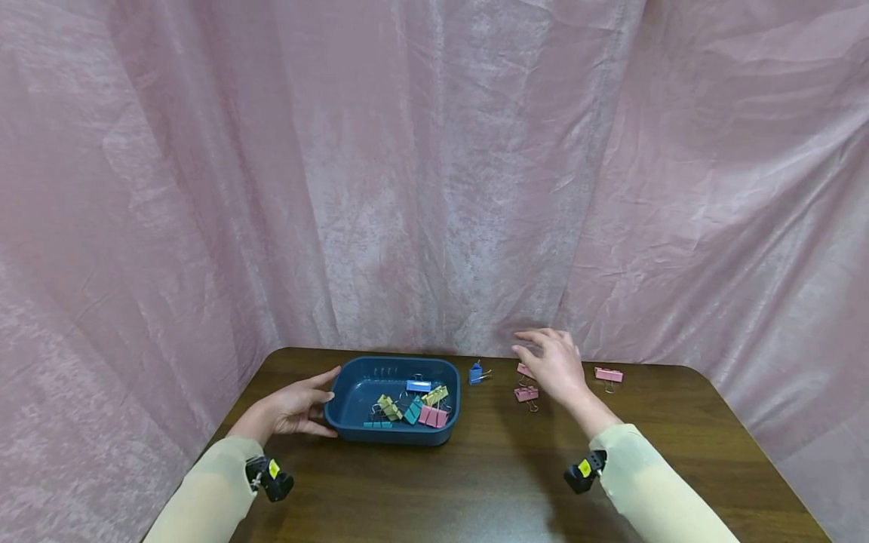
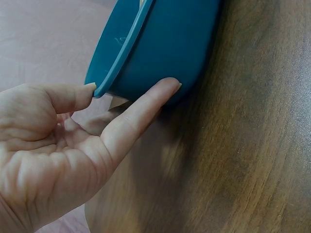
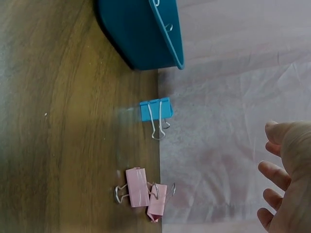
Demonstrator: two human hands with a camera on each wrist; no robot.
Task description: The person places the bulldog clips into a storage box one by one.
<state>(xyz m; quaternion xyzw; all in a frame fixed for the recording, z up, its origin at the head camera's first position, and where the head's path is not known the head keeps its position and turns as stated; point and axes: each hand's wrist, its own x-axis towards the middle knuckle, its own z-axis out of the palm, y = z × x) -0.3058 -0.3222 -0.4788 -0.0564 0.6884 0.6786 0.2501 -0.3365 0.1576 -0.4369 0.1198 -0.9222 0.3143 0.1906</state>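
My left hand [image 1: 299,407] touches the left end of a blue plastic bin [image 1: 349,434]. One fingertip meets the bin's rim [image 2: 114,77], and a straight finger [image 2: 141,114] lies against its outer wall. Inside are several binder clips, among them a blue one [image 1: 418,386], a yellow one [image 1: 390,408] and a pink one [image 1: 433,416]. Raised over the right part of the table, my right hand [image 1: 558,369] holds nothing, its fingers loosely spread. Two pink binder clips [image 3: 137,187] [image 3: 157,200] lie close together near it; the head view partly hides one behind the hand.
A blue binder clip [image 1: 476,373] rests just right of the bin. Farther right, another pink binder clip [image 1: 608,375] lies near the back edge of the brown wooden table [image 1: 434,498]. Pink curtains [image 1: 441,188] hang right behind the table.
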